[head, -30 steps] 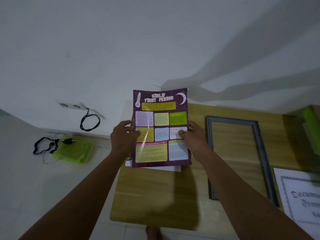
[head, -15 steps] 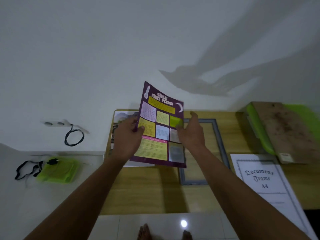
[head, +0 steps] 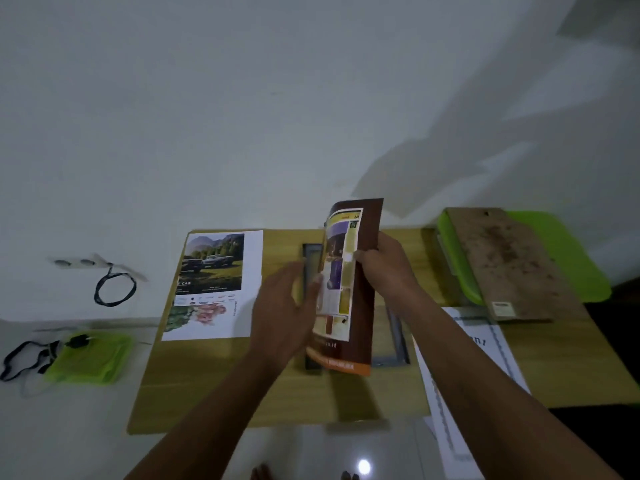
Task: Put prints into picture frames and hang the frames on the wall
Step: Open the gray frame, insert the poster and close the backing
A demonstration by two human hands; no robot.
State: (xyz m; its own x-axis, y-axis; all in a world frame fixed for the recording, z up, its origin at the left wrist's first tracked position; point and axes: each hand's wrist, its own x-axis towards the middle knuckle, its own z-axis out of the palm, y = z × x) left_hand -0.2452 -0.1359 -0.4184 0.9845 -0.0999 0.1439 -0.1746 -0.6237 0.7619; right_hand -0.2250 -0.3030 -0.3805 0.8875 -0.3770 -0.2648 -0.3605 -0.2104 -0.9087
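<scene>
Head cam: I've got the print [head: 349,289] up off the table [head: 214,386], tilted nearly on edge above the grey picture frame [head: 397,336], which lies flat underneath it. My right hand [head: 384,268] grips the print's right edge near the top, fingers curled round it. My left hand [head: 284,306] is spread, fingers straight, right at the print's left edge. It's blurry, so I can't tell if it actually touches. A second print with cars [head: 216,282] lies flat on the table, left of both hands.
</scene>
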